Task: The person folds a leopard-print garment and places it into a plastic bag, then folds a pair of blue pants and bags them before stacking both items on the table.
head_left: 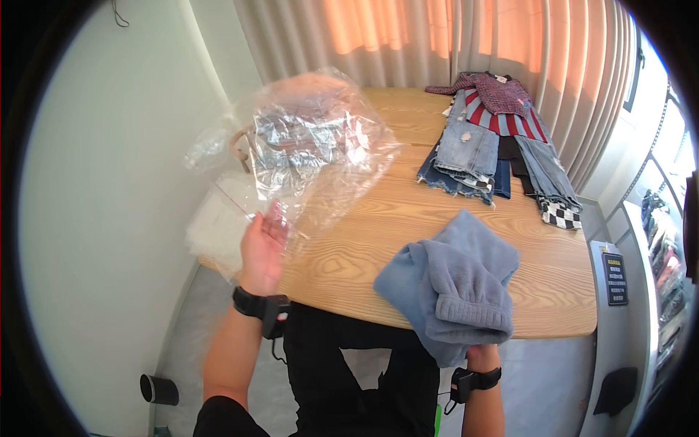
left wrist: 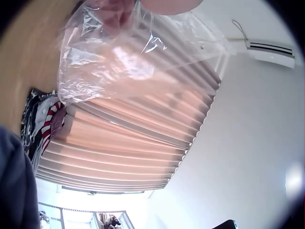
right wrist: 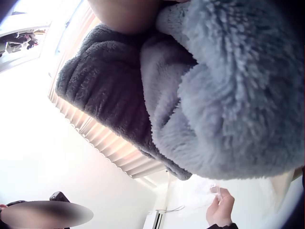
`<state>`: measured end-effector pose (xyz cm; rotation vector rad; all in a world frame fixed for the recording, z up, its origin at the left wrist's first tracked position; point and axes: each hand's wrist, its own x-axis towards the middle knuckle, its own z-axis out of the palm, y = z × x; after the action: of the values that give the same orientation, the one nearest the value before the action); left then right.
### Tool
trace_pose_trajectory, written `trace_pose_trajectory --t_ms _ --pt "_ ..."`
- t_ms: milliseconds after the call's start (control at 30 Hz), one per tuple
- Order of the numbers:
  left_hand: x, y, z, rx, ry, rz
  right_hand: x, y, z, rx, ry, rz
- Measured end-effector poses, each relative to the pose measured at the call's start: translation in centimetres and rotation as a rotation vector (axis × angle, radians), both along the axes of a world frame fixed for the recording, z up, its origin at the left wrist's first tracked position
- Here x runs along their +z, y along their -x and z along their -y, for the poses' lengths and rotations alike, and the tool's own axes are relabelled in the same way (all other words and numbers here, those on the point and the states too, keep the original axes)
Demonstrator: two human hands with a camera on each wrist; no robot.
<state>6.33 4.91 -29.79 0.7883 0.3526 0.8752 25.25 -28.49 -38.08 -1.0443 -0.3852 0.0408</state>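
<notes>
A large clear plastic bag (head_left: pixel 306 146) hangs in the air over the table's left part, crinkled and spread out. My left hand (head_left: pixel 266 247) pinches its lower edge; in the left wrist view the bag (left wrist: pixel 109 67) stretches away from the fingers. A folded blue-grey fleece garment (head_left: pixel 459 284) with a ribbed cuff lies partly over the table's front edge. From below, my right hand (head_left: pixel 482 357) grips the garment, its fingers mostly hidden under the cloth. The right wrist view shows the fluffy fabric (right wrist: pixel 228 95) close up beside part of that hand (right wrist: pixel 128 14).
A stack of clear bags (head_left: pixel 215 226) lies at the left of the wooden table (head_left: pixel 349 269). Jeans (head_left: pixel 466 149) and a plaid top (head_left: pixel 495 93) lie at the back right. Clothes hang on a rack (head_left: pixel 666 255) at the right; a dark bin (head_left: pixel 160 390) stands on the floor at left.
</notes>
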Motion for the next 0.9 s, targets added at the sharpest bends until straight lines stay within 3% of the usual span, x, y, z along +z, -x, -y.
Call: trace_pose_trajectory --t_ms 133,433,633,700,900 --pt "-4.2 -1.7 4.8 0.085 0.23 -0.074 1.5 0.6 2.3 -0.033 0.019 -0.015" --pt "-14.2 -2.7 6.4 0.025 0.319 -0.168 5.7 1.6 3.6 -0.1 0.022 -0.037" --pt "-12.2 0.0 7.0 -0.12 0.154 -0.248 10.1 0.4 1.3 -0.059 0.01 0.014" --pt "-11.9 1.5 6.3 -0.204 -0.033 -0.311 11.9 -0.1 0.4 -0.043 -0.004 0.043" --pt "-12.5 5.5 4.7 -0.123 -0.063 -0.283 16.0 -1.7 -2.3 -0.006 -0.066 0.102"
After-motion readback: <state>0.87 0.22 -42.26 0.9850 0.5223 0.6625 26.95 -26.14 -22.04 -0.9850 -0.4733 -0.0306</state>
